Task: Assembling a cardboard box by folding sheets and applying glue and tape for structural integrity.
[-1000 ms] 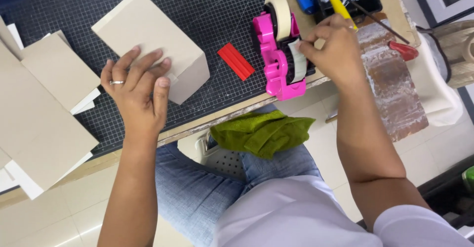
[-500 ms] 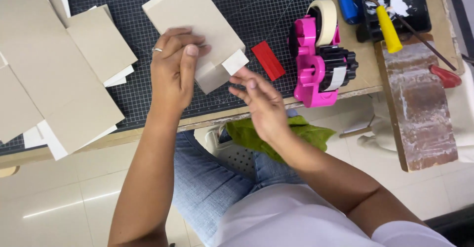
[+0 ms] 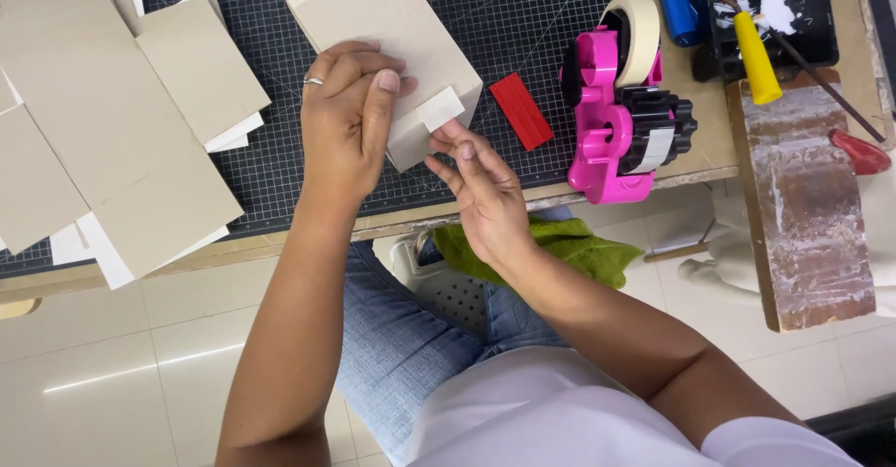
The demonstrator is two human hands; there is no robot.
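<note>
One cardboard box (image 3: 373,19) lies on the table (image 3: 700,150). The left hand (image 3: 350,122) presses it down, fingers together, while the right hand (image 3: 481,187) pinches one strip of tape (image 3: 441,110) at its corner. Beside it: one red block (image 3: 521,111), one pink tape dispenser (image 3: 616,117).

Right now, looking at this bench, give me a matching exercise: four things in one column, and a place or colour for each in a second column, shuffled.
Things:
1. tape dispenser
2. cardboard box
3. green cloth
4. small red block

Descriptions:
A. on the person's lap, below the table edge
B. pink, standing right of the red block
C. held down by the left hand, with the right hand at its corner
D. lying flat on the cutting mat between box and dispenser

Pairs: 1-B, 2-C, 3-A, 4-D
</note>
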